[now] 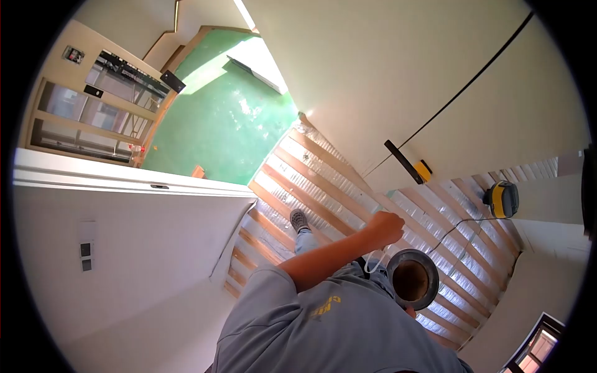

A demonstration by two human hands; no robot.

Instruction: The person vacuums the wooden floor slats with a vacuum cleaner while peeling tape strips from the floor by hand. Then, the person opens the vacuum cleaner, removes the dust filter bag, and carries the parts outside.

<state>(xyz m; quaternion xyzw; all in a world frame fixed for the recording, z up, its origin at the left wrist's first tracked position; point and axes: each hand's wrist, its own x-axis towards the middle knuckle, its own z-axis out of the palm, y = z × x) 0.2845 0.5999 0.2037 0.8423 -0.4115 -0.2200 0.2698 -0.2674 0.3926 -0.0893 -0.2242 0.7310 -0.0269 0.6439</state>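
My left hand (387, 229) is closed, held out in front of my body over the batten floor. Whether anything small is between its fingers cannot be made out. Just below it is a round dark bucket (398, 298) with a grey rim and a brownish inside, held close against my body. A white loop (371, 266), possibly its handle, hangs beside the bucket. Only a fingertip of my right hand (410, 312) shows, at the bucket's near rim; the rest is hidden behind the bucket and my shirt.
Wooden battens (314, 174) run across the floor with silver foil between them. Past the doorway lies a green floor (217, 124). A black and yellow tool (410, 165) is by the pale panel on the right. A yellow-black machine (502, 199) stands near a dark cable (449, 230).
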